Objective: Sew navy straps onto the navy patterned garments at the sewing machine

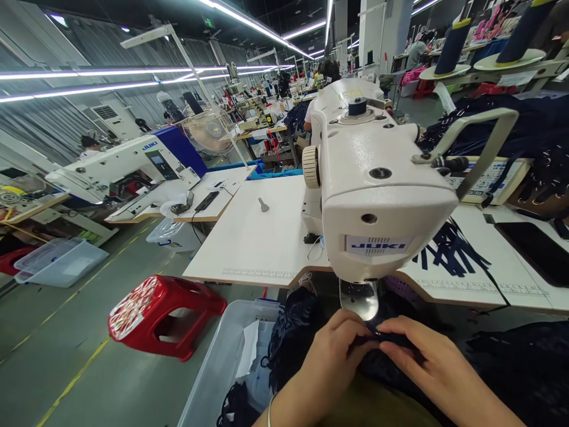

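My left hand [335, 350] and my right hand [420, 356] meet low in the head view, just below the metal arm end [359, 299] of a white JUKI sewing machine [377, 196]. Both pinch a piece of dark navy fabric [382, 339] between fingers and thumbs. More navy fabric [524, 367] spreads to the right under my right forearm. A thin bracelet circles my left wrist.
A clear plastic bin [222, 367] with dark pieces stands at lower left, beside a tipped red stool [164, 314]. Navy strips [448, 249] and a black phone [537, 252] lie on the white table [258, 237]. Other machines and workers fill the background.
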The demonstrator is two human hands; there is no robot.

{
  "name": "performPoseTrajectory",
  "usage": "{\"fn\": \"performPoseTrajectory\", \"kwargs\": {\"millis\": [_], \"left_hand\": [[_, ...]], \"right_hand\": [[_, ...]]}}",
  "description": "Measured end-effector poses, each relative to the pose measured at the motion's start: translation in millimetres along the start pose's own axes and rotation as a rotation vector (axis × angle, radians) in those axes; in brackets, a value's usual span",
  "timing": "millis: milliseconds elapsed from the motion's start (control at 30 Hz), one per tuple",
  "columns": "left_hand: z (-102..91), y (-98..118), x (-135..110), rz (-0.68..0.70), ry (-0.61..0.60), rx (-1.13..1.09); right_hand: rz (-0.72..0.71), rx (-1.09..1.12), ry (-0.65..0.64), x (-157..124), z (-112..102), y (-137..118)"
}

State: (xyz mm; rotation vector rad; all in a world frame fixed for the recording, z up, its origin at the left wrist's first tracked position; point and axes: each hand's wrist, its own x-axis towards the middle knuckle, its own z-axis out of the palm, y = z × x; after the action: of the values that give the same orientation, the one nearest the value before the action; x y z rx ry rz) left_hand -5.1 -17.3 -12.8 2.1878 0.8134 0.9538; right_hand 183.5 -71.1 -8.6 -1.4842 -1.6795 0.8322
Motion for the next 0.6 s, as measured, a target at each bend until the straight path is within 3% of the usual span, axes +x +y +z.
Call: {"fn": "performPoseTrajectory", "kwargs": {"millis": [233, 333, 433, 600], "left_hand": [[-7.9, 11.2, 4.8, -0.444, -0.096, -0.409], [-10.5, 14.9, 8.0, -0.565, -0.083, -0.507], [-7.9, 13.2, 9.0, -0.673, -0.070, -0.582], [-0.2, 12.6, 10.8, -0.752, -0.041, -0.743]], "right_hand": [[-0.233, -0.159, 0.038, 12.6, -19.4, 0.5], [-0.312, -0.220, 0.238, 14.2, -17.6, 3.0], [-0.256, -0.160, 0.427, 5.8, -9.7, 12.7], [-0.211, 0.029, 0.201, -9.2, 12.0, 26.0]]}}
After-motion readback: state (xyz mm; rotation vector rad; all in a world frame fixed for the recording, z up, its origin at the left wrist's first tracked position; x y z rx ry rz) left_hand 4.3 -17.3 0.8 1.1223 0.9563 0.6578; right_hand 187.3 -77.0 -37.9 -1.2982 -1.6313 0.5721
